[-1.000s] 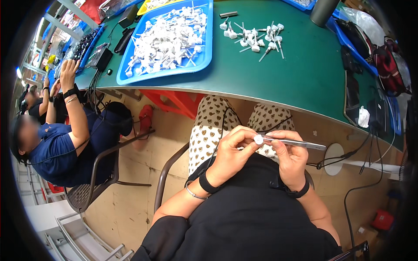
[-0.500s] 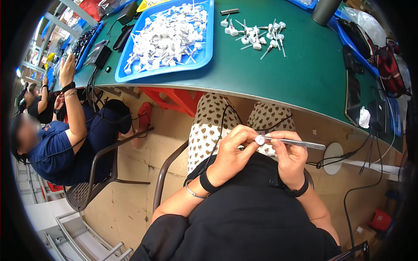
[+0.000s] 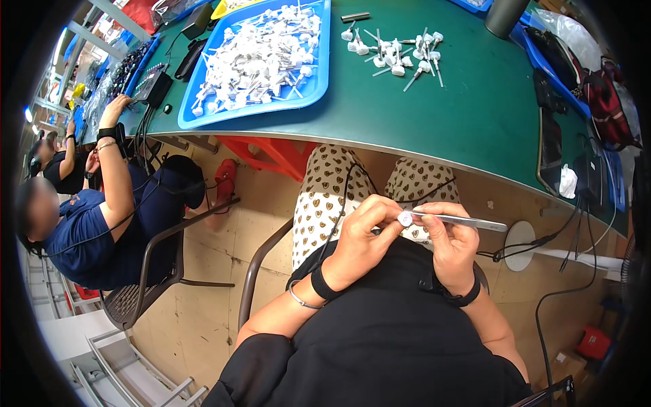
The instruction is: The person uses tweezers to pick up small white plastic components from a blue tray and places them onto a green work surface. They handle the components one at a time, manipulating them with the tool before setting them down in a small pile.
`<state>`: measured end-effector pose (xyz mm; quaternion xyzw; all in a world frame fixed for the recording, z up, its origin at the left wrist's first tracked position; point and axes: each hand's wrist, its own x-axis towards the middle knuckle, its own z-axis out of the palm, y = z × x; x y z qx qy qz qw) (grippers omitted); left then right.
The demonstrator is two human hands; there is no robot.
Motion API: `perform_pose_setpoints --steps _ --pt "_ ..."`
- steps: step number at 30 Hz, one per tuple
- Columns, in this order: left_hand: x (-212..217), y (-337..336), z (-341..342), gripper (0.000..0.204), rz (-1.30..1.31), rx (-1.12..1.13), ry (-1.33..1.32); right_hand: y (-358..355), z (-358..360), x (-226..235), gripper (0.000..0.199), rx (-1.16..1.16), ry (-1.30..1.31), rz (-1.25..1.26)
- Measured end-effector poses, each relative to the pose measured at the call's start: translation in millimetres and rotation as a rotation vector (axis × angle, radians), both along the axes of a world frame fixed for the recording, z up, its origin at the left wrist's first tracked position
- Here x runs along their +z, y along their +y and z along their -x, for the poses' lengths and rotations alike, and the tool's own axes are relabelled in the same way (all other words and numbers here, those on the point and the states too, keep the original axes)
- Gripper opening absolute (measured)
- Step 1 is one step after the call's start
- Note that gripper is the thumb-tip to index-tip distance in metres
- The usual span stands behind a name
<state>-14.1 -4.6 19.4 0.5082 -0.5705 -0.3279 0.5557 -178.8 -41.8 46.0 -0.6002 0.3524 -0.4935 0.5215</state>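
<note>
The left hand [image 3: 369, 234] covers part of the white piece [image 3: 405, 218], whose details are too small to tell. The right hand [image 3: 451, 241] hides part of the tweezers [image 3: 475, 222]; whether their tips touch the piece cannot be told. The top edge cuts off the blue tray [image 3: 324, 61], the yellow tray [image 3: 224, 8] and the grey cylinder [image 3: 505, 19]. The tabletop [image 3: 407, 122] partly hides the red stool [image 3: 271, 154]. A co-worker's head [image 3: 37, 217] is blurred.

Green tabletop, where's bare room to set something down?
The green tabletop is bare between the loose white parts and the black flat device at right, and from those parts down to its near edge. A narrower strip separates them from the blue tray, which is crowded; so is the tabletop's right end.
</note>
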Motion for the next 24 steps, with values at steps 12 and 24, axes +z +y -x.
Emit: perform_pose_setpoints --steps 12,24 --pt "1.0 0.3 1.0 0.009 -0.020 -0.002 0.005 -1.0 3.1 -1.2 0.010 0.011 0.002 -0.014" --pt "1.6 1.3 0.8 0.009 -0.023 -0.008 -0.014 -1.0 3.0 1.7 0.009 0.015 0.005 -0.021"
